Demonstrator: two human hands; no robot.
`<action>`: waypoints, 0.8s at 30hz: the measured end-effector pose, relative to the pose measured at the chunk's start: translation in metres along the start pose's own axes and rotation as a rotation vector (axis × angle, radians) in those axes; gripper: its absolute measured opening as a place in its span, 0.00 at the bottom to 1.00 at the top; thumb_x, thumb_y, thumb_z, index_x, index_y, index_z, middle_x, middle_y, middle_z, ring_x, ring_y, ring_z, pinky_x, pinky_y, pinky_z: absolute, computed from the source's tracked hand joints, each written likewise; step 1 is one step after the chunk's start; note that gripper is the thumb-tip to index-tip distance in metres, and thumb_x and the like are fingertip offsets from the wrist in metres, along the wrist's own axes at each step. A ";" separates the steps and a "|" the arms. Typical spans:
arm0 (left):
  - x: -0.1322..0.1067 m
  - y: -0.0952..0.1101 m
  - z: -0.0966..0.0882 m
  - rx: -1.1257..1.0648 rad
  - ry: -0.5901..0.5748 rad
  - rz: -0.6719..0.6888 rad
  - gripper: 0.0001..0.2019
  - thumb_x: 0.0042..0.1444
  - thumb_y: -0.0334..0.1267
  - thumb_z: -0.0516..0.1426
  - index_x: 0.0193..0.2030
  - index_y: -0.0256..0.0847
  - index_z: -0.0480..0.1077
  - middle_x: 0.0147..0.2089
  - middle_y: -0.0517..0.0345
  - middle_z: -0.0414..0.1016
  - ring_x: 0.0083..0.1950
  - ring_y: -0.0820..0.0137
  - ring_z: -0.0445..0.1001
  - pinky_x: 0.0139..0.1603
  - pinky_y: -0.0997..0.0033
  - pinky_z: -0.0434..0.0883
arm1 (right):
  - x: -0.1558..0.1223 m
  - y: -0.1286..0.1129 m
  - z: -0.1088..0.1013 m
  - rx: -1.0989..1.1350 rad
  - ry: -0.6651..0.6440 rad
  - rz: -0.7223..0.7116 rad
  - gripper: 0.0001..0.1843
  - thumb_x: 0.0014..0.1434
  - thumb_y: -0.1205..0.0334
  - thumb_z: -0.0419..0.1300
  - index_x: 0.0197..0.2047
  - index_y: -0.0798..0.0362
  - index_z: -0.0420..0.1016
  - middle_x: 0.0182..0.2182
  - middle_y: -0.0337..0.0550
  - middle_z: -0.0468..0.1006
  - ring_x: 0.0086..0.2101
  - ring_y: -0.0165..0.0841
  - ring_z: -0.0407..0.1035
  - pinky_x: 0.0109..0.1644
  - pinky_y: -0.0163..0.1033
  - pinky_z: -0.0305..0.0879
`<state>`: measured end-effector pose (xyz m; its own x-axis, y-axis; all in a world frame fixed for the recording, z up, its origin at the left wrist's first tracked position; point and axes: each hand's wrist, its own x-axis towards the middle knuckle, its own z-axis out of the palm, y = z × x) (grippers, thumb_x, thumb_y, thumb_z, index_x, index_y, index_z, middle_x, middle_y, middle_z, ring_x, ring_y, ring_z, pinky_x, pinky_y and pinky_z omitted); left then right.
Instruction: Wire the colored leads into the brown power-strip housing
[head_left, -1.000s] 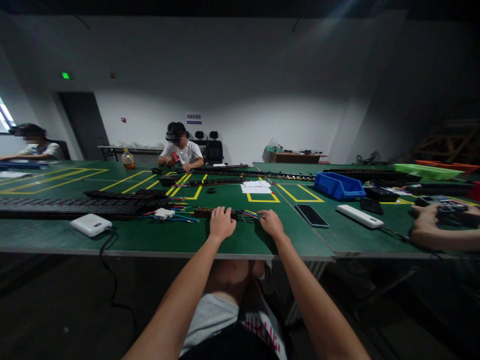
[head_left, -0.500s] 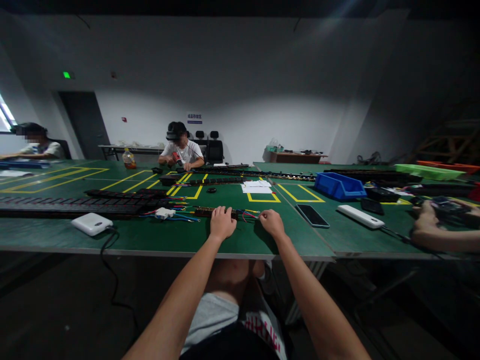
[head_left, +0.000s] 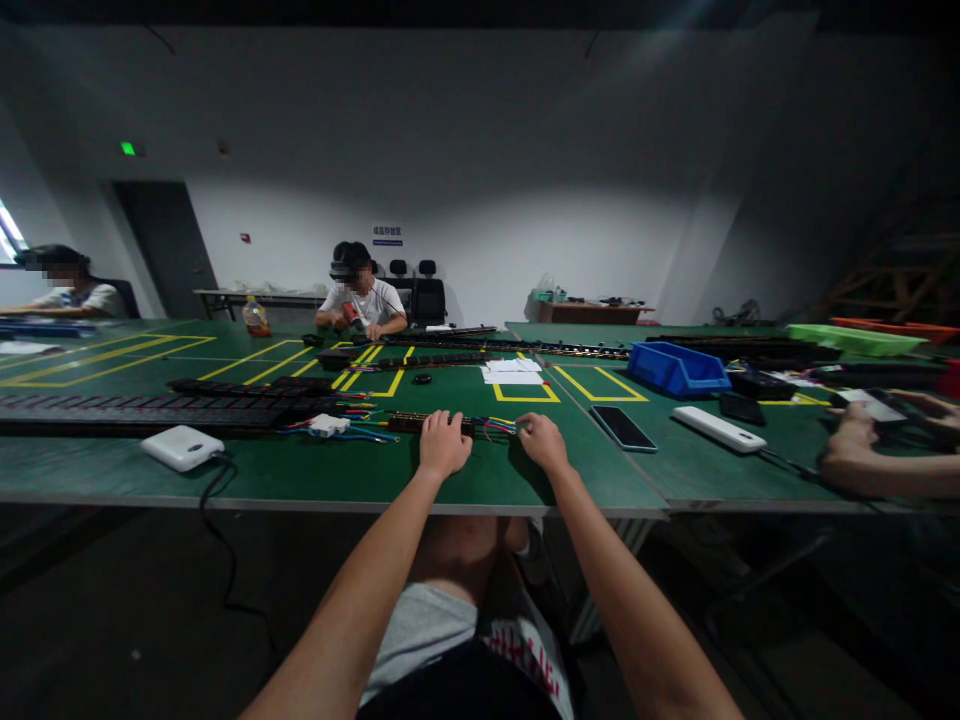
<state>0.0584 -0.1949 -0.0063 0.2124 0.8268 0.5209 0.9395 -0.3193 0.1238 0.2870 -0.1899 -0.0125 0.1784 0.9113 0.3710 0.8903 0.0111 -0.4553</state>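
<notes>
My left hand (head_left: pixel 445 443) lies over a narrow black wired module (head_left: pixel 405 423), its fingers curled over the far side and holding it down on the green table. Thin coloured wires (head_left: pixel 496 428), red, blue and yellow among them, come out of the module's right end. At their tips is my right hand (head_left: pixel 543 441), thumb and forefinger closed on the wire ends; the exact pinch is too small to make out. Left of the module, a white connector (head_left: pixel 328 427) sits among blue wires that end in ring terminals.
A white power bank (head_left: pixel 182 448) and long black strips (head_left: pixel 142 410) lie left. To the right are a phone (head_left: pixel 622 428), another white power bank (head_left: pixel 718 429) and a blue bin (head_left: pixel 676 370). Papers (head_left: pixel 512 372) lie ahead. A co-worker's hands (head_left: pixel 855 445) are at far right; another person sits opposite.
My right hand's fingers have shifted slightly at the wire tips; my left hand stays on the module. At far right, a pale flat thing now shows at the co-worker's hands.
</notes>
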 end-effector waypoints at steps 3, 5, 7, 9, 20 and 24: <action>0.000 -0.001 0.001 0.003 0.001 0.006 0.23 0.63 0.38 0.54 0.65 0.38 0.70 0.65 0.41 0.72 0.69 0.52 0.65 0.73 0.51 0.58 | 0.000 0.000 -0.001 0.010 0.038 0.013 0.15 0.64 0.65 0.56 0.48 0.50 0.83 0.42 0.45 0.78 0.41 0.34 0.71 0.42 0.34 0.60; 0.000 -0.001 0.001 0.009 0.000 0.009 0.24 0.63 0.39 0.54 0.65 0.37 0.70 0.65 0.40 0.72 0.69 0.52 0.65 0.73 0.51 0.58 | -0.001 0.000 -0.002 0.017 0.012 -0.002 0.14 0.65 0.64 0.56 0.43 0.50 0.84 0.42 0.46 0.78 0.40 0.34 0.71 0.41 0.34 0.60; 0.000 -0.001 0.001 0.012 -0.001 0.009 0.24 0.63 0.39 0.54 0.65 0.36 0.70 0.65 0.40 0.72 0.69 0.52 0.65 0.73 0.51 0.58 | -0.001 0.000 -0.002 0.026 -0.020 -0.016 0.14 0.65 0.63 0.56 0.40 0.50 0.85 0.42 0.46 0.78 0.40 0.33 0.71 0.41 0.33 0.59; 0.000 -0.001 0.001 0.012 -0.001 0.008 0.24 0.64 0.39 0.53 0.65 0.37 0.70 0.65 0.40 0.72 0.69 0.52 0.65 0.73 0.51 0.57 | -0.001 -0.001 -0.002 0.037 -0.016 -0.010 0.13 0.64 0.64 0.56 0.41 0.50 0.84 0.42 0.45 0.78 0.40 0.33 0.71 0.41 0.33 0.60; 0.000 -0.002 0.002 0.016 -0.002 0.016 0.24 0.64 0.40 0.53 0.65 0.36 0.70 0.66 0.40 0.71 0.69 0.52 0.65 0.73 0.51 0.58 | 0.000 0.000 0.001 0.073 -0.049 -0.013 0.15 0.67 0.59 0.55 0.48 0.48 0.83 0.44 0.46 0.75 0.43 0.34 0.71 0.47 0.34 0.62; 0.000 -0.001 0.002 0.025 0.013 0.011 0.24 0.63 0.39 0.55 0.64 0.36 0.71 0.65 0.40 0.72 0.69 0.52 0.65 0.73 0.51 0.58 | 0.001 0.001 0.002 0.074 -0.047 -0.016 0.15 0.68 0.59 0.55 0.50 0.50 0.81 0.44 0.46 0.76 0.44 0.34 0.71 0.48 0.35 0.61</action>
<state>0.0583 -0.1932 -0.0082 0.2194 0.8169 0.5334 0.9437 -0.3165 0.0965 0.2868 -0.1877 -0.0142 0.1424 0.9292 0.3410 0.8593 0.0550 -0.5086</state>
